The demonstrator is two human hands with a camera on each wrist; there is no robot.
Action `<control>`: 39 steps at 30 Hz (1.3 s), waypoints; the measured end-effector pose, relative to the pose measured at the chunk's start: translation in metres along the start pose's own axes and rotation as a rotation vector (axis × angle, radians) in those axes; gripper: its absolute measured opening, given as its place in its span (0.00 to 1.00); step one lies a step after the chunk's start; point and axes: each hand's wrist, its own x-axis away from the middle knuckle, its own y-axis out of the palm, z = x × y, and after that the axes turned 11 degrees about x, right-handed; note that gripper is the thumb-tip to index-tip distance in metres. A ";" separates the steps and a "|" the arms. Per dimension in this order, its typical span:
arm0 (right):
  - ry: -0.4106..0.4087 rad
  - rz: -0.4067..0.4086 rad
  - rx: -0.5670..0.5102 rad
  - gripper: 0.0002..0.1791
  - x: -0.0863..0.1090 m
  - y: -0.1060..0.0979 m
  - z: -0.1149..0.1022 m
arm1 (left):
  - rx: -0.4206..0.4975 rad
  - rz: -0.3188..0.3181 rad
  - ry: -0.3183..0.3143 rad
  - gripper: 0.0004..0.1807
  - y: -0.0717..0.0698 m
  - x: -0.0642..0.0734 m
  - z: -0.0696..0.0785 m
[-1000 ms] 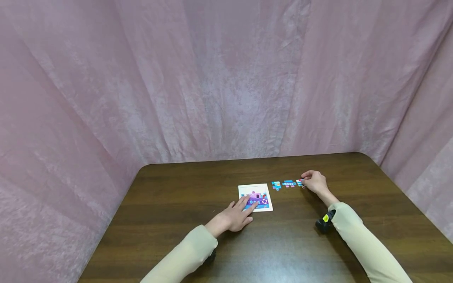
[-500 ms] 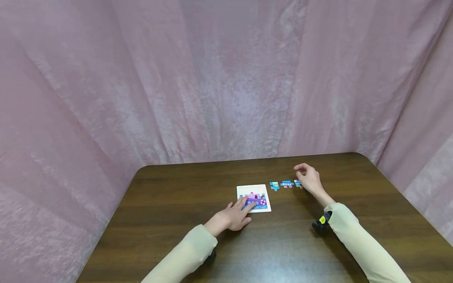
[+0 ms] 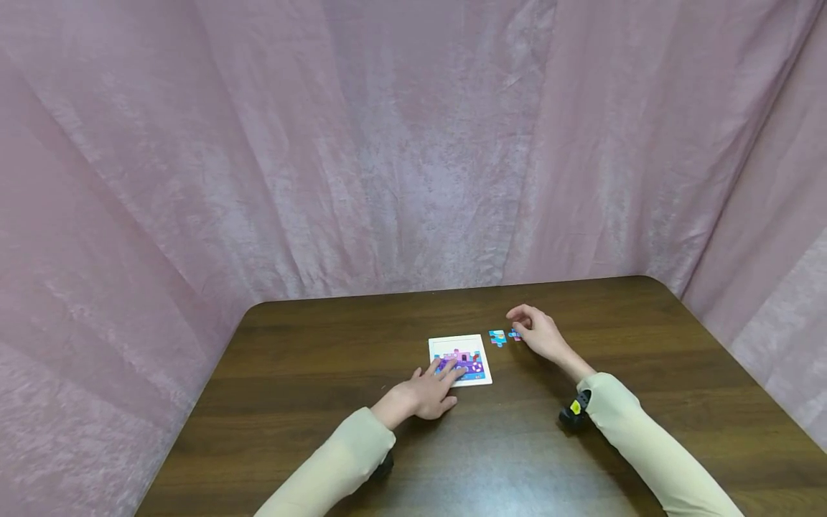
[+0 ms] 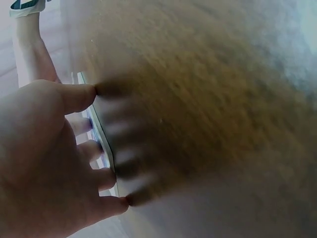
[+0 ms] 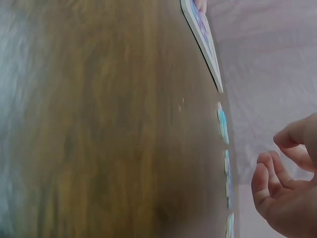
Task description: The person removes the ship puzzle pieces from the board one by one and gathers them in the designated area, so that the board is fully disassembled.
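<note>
1. So there's a pink velvety curtain (image 3: 413,143) hanging behind a dark wood-look table (image 3: 310,359) with rounded far corners.
2. The jigsaw tray (image 3: 446,340) sits well in from the table's side edges, part-filled with what looks like a boat.
3. Left hand (image 3: 428,395): fingers spread, fairly straight, laid over the tray's near left corner and gripping nothing, probably so it won't slide.
4. Loose row off the tray's right edge: first piece (image 3: 497,337), second piece (image 3: 515,334), third piece (image 5: 230,227) (right wrist view only). Gaps likely make pinching easier.
5. Right hand (image 3: 541,336) hovers above the row, fingers half-curled, tips apart, nothing in them.
</note>
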 end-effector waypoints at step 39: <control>-0.280 -0.365 0.109 0.08 -0.001 0.030 -0.037 | -0.135 -0.007 0.008 0.31 0.005 0.001 0.001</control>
